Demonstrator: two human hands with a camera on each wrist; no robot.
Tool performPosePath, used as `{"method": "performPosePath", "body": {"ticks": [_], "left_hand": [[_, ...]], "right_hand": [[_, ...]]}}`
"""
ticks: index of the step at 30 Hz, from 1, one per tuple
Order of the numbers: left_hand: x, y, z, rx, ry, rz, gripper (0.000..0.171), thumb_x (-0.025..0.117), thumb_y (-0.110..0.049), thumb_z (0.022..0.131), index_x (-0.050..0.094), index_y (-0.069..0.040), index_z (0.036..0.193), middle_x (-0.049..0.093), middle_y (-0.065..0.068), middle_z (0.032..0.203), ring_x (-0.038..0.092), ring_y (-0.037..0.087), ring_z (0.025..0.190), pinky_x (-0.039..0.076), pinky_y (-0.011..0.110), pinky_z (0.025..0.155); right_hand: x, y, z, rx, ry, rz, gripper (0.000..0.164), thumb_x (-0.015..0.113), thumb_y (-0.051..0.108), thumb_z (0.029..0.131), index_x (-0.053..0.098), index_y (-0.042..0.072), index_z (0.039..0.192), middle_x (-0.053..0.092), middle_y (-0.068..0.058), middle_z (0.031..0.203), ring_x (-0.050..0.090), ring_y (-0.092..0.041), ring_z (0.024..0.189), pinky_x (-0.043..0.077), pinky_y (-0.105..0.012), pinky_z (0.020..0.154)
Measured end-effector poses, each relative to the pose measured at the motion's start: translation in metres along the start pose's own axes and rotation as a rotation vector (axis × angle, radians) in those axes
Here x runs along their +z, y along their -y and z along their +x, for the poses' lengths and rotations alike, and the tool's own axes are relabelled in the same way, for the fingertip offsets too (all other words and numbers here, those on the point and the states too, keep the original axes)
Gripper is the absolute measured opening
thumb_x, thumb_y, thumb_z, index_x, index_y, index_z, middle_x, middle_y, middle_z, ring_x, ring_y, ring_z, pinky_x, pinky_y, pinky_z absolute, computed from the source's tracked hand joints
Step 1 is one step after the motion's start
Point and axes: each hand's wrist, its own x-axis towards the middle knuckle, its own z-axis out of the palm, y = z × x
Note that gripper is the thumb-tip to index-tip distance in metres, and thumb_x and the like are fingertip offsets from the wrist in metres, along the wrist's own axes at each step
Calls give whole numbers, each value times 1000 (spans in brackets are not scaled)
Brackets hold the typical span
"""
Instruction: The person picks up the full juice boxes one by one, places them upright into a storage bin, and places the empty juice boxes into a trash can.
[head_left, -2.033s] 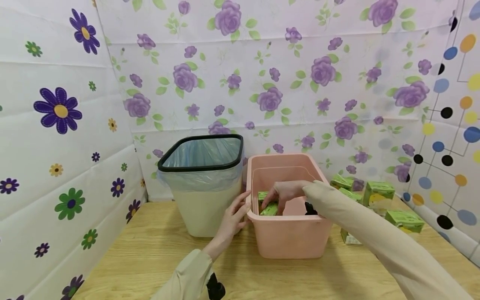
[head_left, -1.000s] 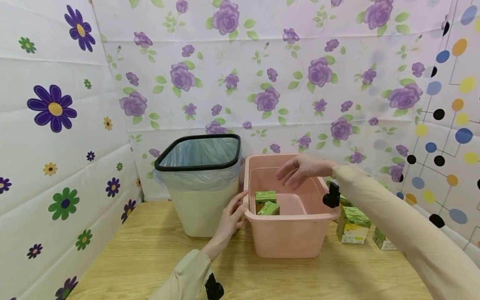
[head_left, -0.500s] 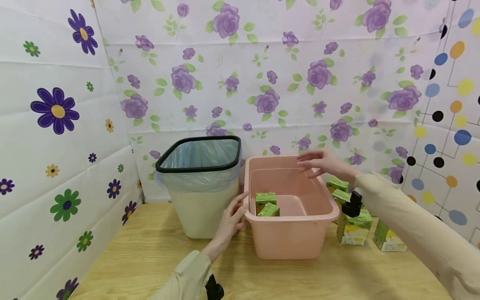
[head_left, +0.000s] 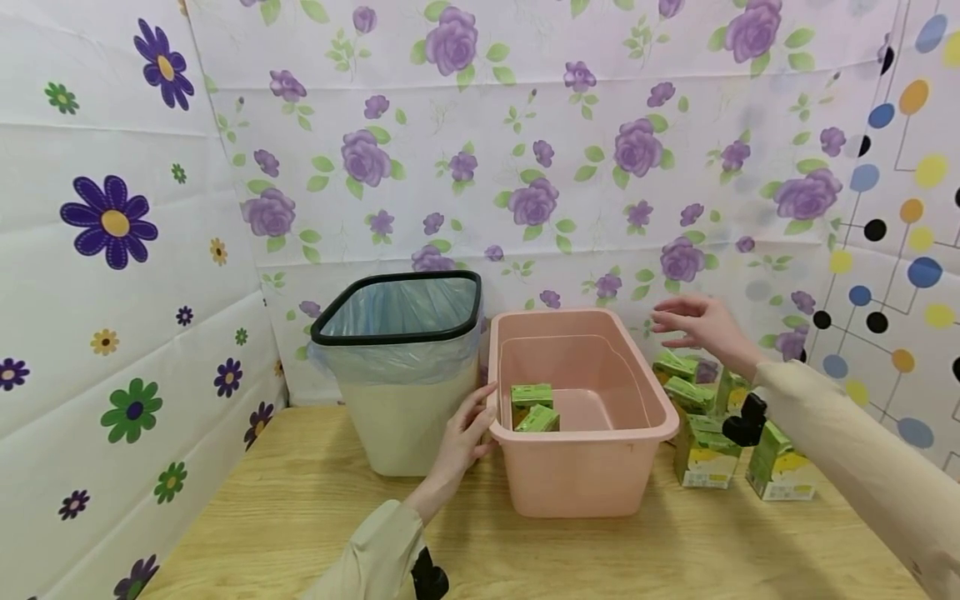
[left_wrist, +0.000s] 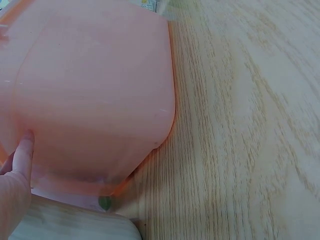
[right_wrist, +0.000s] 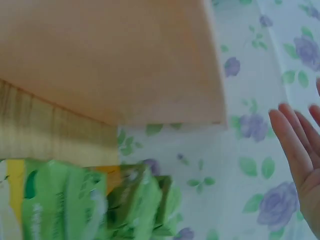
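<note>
My left hand rests against the left side of a pink plastic tub, its fingers at the rim. In the left wrist view a fingertip touches the tub's outer wall. Two green cartons lie inside the tub at its left: one carton behind, another carton tilted in front. My right hand hovers in the air past the tub's right rim, holding nothing. Below it stand several green-and-yellow cartons, which also show as a green row in the right wrist view.
To the tub's left stands a cream bin with a black rim and a clear bag liner. Everything sits on a wooden table. A flowered cloth hangs behind, with patterned cloths on both sides.
My right hand has come up out of the tub, leaving two cartons there, and moved right to above the cartons outside. The left hand stays at the tub's left side.
</note>
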Motion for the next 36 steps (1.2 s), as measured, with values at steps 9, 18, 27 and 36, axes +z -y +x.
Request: {"method": "performPosePath", "body": {"ticks": [9, 18, 27, 36], "left_hand": [[0, 2, -1, -2, 3, -1, 44, 46, -15, 95, 38, -3, 136, 47, 25, 109, 49, 23, 100, 44, 47, 78], [0, 1, 0, -1, -4, -4, 43, 46, -13, 95, 38, -2, 136, 50, 6, 98, 50, 19, 95, 45, 48, 77], [1, -1, 0, 1, -8, 8, 43, 46, -13, 95, 38, -2, 135, 50, 6, 98, 49, 20, 96, 45, 47, 77], [1, -1, 0, -5, -7, 3, 43, 46, -13, 95, 39, -2, 135, 50, 7, 99, 50, 19, 96, 45, 46, 78]], "right_hand": [[-13, -29, -28, 102, -167, -84, 50, 57, 27, 90, 47, -11, 120, 60, -9, 99, 61, -10, 82, 49, -34, 72], [-18, -49, -44, 175, -206, -110, 52, 60, 25, 89, 46, -16, 119, 59, -13, 96, 60, -6, 75, 50, -29, 69], [-12, -63, -52, 202, -212, -237, 54, 63, 29, 86, 50, -14, 116, 58, -24, 103, 60, -17, 83, 47, -40, 77], [-7, -72, -56, 228, -175, -343, 50, 65, 22, 84, 50, -15, 116, 46, -32, 118, 44, -43, 104, 38, -52, 83]]}}
